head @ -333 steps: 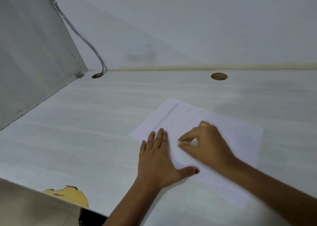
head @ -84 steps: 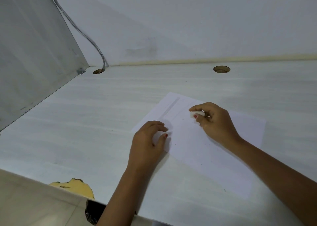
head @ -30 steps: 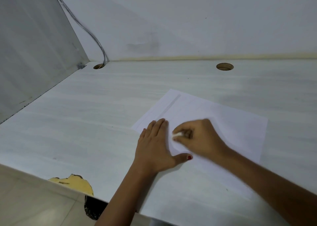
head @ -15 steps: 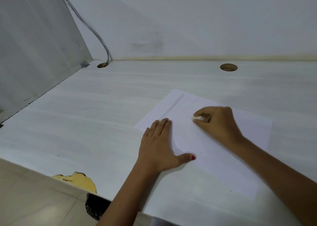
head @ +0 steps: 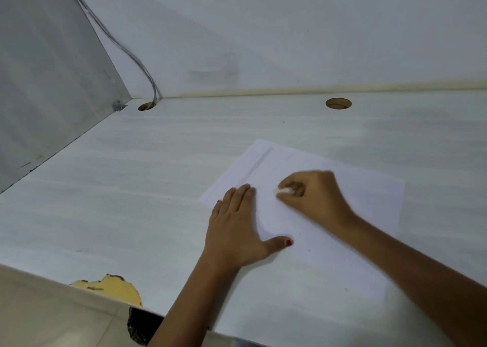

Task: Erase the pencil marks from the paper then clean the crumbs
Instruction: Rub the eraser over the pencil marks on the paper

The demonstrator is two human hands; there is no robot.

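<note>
A white sheet of paper (head: 363, 204) lies flat on the pale desk (head: 131, 188), with a faint grey pencil line along its left margin. My left hand (head: 234, 230) rests flat on the sheet's left edge, fingers together, thumb spread onto the paper. My right hand (head: 313, 196) is blurred and pinches a small white eraser (head: 284, 190) against the paper, just right of the left fingertips. A few tiny dark specks lie on the lower part of the sheet.
Two round cable holes are cut in the desk near the back wall, one (head: 145, 106) with grey cables (head: 126, 46) running into it, the other (head: 338, 103) to the right. A grey partition (head: 47, 83) bounds the left side. The desk's near edge has a chipped yellow patch (head: 113, 290).
My right hand with the eraser has slid back toward me and to the left over the last half second, following a back-and-forth rub. The left hand stays flat on the paper.
</note>
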